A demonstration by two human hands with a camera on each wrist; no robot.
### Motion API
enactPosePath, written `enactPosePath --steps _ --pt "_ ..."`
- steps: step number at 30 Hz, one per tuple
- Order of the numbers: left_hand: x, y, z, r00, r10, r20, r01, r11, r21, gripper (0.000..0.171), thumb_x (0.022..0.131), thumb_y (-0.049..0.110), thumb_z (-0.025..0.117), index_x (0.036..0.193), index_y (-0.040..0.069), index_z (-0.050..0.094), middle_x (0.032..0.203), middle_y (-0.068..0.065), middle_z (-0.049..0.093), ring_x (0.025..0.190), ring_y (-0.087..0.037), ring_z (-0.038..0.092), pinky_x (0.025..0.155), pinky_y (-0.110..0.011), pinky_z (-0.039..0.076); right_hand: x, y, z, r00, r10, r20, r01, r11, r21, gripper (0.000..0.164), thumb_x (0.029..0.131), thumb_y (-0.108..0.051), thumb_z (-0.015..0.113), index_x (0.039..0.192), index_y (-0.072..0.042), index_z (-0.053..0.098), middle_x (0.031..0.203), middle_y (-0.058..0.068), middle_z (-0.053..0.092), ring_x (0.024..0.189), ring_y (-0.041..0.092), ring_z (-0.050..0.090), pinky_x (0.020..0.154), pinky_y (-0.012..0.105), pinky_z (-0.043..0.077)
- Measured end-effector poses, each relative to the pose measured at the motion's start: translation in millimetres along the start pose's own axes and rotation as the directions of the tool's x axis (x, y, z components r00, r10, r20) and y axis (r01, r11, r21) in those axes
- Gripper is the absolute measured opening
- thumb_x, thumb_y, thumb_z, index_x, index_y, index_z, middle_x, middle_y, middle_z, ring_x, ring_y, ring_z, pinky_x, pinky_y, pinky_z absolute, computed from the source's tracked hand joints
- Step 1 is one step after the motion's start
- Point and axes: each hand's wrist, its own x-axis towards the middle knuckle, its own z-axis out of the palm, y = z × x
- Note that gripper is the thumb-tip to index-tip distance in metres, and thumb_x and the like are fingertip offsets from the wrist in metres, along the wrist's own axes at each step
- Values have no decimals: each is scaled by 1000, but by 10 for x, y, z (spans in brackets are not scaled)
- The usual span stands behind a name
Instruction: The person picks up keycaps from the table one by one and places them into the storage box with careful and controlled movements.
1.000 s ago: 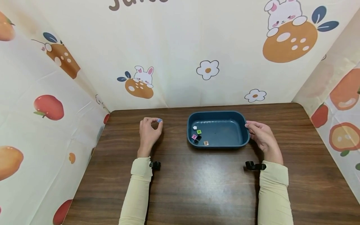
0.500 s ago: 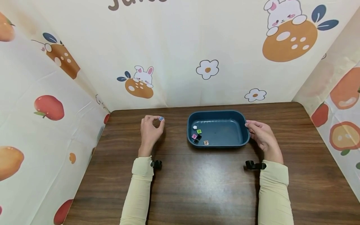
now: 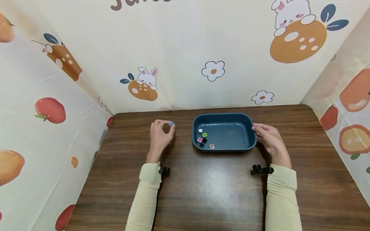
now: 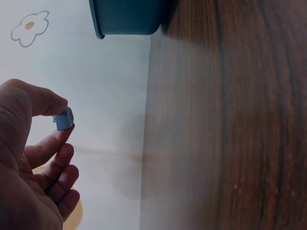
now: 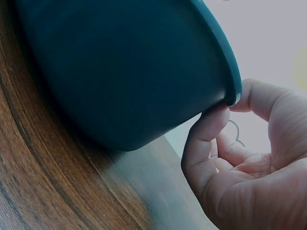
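Between thumb and index finger, my left hand (image 3: 160, 138) pinches a small blue block (image 3: 171, 124), held left of the tray. In the left wrist view the block (image 4: 64, 119) shows a plain side and a small stud-like bump. A dark blue rectangular tray (image 3: 231, 141) stands on the table. My right hand (image 3: 270, 139) pinches its right rim; the right wrist view shows the fingers on the tray's rim (image 5: 230, 62). Inside the tray's left part lie small blocks: a white one (image 3: 200, 131), a green one (image 3: 204, 135), a pink one (image 3: 199, 140), two black ones (image 3: 204, 141) and a tan one (image 3: 212, 146).
The brown wooden table (image 3: 214, 199) ends at a printed curtain (image 3: 185, 64) behind the tray. More printed cloth hangs along the left and right sides. A black strap with a camera (image 3: 165, 171) sits on the left wrist, another (image 3: 262, 170) on the right.
My left hand has moved a little to the right, toward the tray, carrying the blue block. My right hand and the tray have stayed in place.
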Motion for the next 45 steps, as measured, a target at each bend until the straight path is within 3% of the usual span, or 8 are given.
enactPosePath --steps 16,23,40,45 --pt "-6 85 8 998 60 0 -60 998 -23 25 96 27 75 108 6 79 116 -23 65 110 -38 53 99 -54 42 -3 -2 -3 1000 21 -15 -22 999 -41 15 103 -14 66 97 -24 76 88 -13 72 80 1 65 72 17 58" --pt "20 102 -3 998 57 -2 -58 998 -25 23 97 27 75 109 8 79 117 -21 64 113 -42 54 102 -54 41 -9 4 -1 1000 -7 12 7 1000 12 19 103 -10 65 96 -23 77 87 -11 73 79 1 66 70 18 58" --pt "32 188 35 995 102 20 -101 994 -28 22 97 27 75 108 8 79 115 -21 65 112 -40 54 102 -53 43 20 7 -13 1000 14 12 -14 1000 -8 15 103 -12 66 99 -22 77 90 -12 74 81 1 66 73 18 59" --pt "18 208 51 995 101 26 -101 995 -22 22 97 29 75 108 10 79 112 -14 65 112 -41 55 102 -52 43 18 -1 -6 1000 19 5 -18 1000 -11 16 103 -13 66 98 -23 77 90 -12 74 81 1 66 72 18 58"
